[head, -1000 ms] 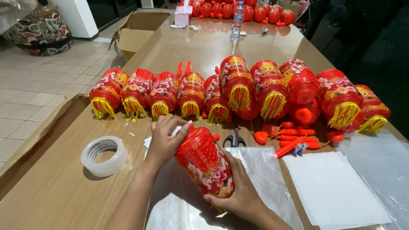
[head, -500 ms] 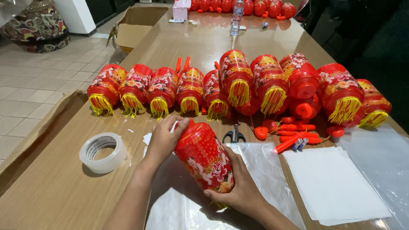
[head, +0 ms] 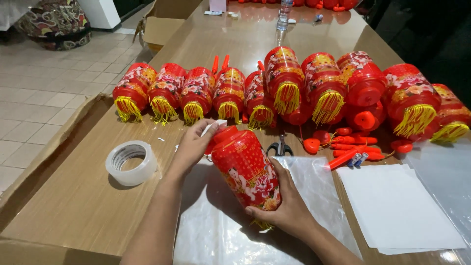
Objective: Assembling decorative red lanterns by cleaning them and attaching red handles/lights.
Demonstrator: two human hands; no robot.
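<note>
Red plastic lantern (head: 245, 167), barrel-shaped, printed with figures and gold-pink flowers, yellow tassel poking out at its lower end, held tilted above a clear plastic sheet (head: 216, 230) on the wooden table (head: 73, 206). Right hand (head: 289, 206) cups its lower end, fingers wrapped around. Left hand (head: 194, 145) pinches at the top cap, with a white scrap at the fingertips. Tape roll (head: 131, 163) to the left, scissors (head: 280, 147) just behind, row of finished lanterns (head: 284, 83) beyond, white paper stack (head: 397, 206) to the right.
</note>
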